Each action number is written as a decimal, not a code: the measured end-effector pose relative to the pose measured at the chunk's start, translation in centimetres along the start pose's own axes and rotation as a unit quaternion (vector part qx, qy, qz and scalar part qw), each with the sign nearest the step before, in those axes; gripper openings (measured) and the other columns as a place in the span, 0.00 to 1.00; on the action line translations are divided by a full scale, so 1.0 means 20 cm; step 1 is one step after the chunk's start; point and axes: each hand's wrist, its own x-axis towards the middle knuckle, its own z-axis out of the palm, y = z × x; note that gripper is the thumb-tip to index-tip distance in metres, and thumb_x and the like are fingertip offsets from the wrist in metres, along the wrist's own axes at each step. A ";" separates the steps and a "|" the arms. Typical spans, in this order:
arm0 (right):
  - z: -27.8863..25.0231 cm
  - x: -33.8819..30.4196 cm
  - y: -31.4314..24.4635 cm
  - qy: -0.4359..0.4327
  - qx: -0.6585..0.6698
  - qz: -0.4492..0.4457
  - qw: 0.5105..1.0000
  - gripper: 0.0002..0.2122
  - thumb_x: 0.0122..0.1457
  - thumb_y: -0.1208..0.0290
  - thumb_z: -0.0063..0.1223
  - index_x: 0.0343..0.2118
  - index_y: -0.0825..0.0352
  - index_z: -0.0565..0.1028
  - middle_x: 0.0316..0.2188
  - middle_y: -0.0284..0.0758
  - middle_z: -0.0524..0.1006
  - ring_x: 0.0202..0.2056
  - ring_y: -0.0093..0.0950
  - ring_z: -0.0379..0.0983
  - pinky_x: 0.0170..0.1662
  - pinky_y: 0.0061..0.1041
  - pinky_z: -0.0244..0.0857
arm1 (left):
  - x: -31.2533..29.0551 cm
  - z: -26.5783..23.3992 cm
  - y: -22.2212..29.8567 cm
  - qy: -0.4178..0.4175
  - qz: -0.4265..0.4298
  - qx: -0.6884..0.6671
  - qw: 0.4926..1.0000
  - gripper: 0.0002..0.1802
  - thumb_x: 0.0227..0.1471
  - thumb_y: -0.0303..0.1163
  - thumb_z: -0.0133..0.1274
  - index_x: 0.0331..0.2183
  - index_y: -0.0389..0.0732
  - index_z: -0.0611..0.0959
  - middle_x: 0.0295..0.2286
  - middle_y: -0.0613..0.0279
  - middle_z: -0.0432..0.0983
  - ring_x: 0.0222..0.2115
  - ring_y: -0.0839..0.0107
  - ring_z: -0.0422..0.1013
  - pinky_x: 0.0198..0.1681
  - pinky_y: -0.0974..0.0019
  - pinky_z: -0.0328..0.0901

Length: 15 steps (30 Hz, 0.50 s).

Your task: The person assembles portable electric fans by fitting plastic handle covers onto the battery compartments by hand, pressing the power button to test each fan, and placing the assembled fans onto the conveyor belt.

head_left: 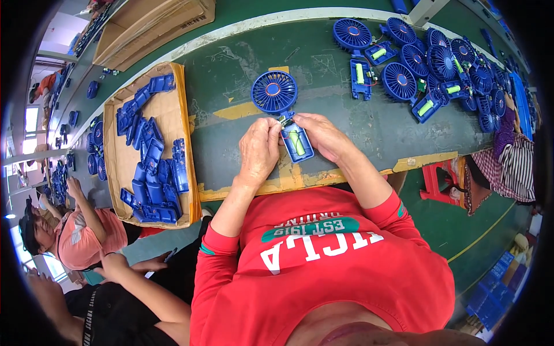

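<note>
A blue handheld fan [274, 92] lies on the green worktable in front of me, its round grille pointing away and its handle toward me. The handle housing is uncovered, and a light green battery cell [296, 142] sits in it. My left hand [259, 147] pinches at a small circuit board [285, 121] at the neck of the handle, with thin wires beside it. My right hand [323, 135] grips the housing's upper right edge, thumb and forefinger close to the same board. The fingertips partly cover the board.
To the left stands a cardboard tray [187, 115] of blue plastic handle covers [154, 153]. Several blue fans [398, 81], some with exposed batteries, crowd the right of the table. A large cardboard box [150, 29] is beyond it. Co-workers [86, 233] are at the left.
</note>
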 end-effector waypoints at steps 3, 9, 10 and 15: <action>0.00 0.00 0.00 -0.001 -0.001 0.005 1.000 0.14 0.62 0.66 0.38 0.41 0.73 0.70 0.33 0.39 0.75 0.34 0.26 0.75 0.36 0.23 0.71 | 0.01 0.00 -0.02 0.004 0.056 0.049 0.997 0.04 0.51 0.25 0.49 0.27 0.35 0.73 0.21 0.55 0.71 0.21 0.64 0.72 0.26 0.64 0.65; -0.03 0.01 0.01 -0.016 -0.020 0.013 1.000 0.14 0.62 0.66 0.40 0.43 0.73 0.68 0.38 0.39 0.74 0.37 0.27 0.74 0.41 0.25 0.70 | 0.01 -0.01 -0.01 0.016 0.113 0.098 0.989 0.03 0.48 0.23 0.50 0.27 0.35 0.72 0.24 0.53 0.71 0.25 0.57 0.71 0.28 0.61 0.65; -0.02 0.01 0.01 -0.011 -0.026 0.008 1.000 0.14 0.62 0.66 0.40 0.43 0.73 0.68 0.37 0.39 0.74 0.37 0.27 0.74 0.41 0.25 0.70 | 0.01 -0.01 -0.01 0.018 0.120 0.085 0.989 0.03 0.48 0.21 0.50 0.28 0.35 0.73 0.26 0.53 0.72 0.25 0.57 0.71 0.28 0.61 0.65; -0.02 0.00 0.00 -0.013 -0.039 0.010 0.999 0.14 0.62 0.67 0.39 0.43 0.73 0.68 0.37 0.37 0.74 0.37 0.24 0.73 0.41 0.23 0.69 | 0.01 -0.02 0.03 -0.002 0.111 0.031 0.993 0.09 0.46 0.18 0.50 0.34 0.35 0.76 0.29 0.53 0.72 0.26 0.58 0.72 0.29 0.63 0.67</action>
